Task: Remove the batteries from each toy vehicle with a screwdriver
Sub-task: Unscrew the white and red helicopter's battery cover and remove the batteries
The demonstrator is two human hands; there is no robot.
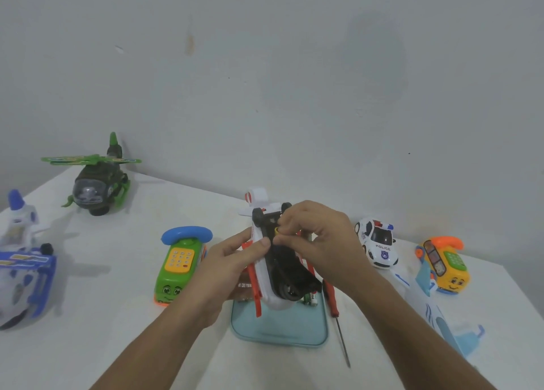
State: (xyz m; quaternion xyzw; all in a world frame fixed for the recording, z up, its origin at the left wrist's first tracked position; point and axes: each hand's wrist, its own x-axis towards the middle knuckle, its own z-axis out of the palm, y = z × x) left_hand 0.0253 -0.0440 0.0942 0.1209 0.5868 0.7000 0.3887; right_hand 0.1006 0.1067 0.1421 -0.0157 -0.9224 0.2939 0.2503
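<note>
White table (pixel 103 316) against a pale wall. White-and-red toy helicopter (pixel 263 272) held belly-up above a light blue tray (pixel 279 332), black underside toward the camera, tail pointing away. Left hand (pixel 235 260) grips the helicopter's left flank, thumb on the white hull and fingers wrapped beneath. Right hand (pixel 318 242) is curled over the underside near the rear wheels, thumb and forefinger pinching a small yellow piece (pixel 276 230); too small to say whether it is a battery end. Loose batteries (pixel 311 298) lie in the tray, partly hidden by the helicopter's nose. Red-handled screwdriver (pixel 331 298) lies on the table just beside the tray's right edge, tip toward the person, untouched. Around them: green helicopter (pixel 97 186) far left, blue-and-white helicopter (pixel 20 272) at the left edge, green telephone bus (pixel 179 266), police car (pixel 378 245), yellow telephone bus (pixel 444 266), pale blue airplane (pixel 432 304).
</note>
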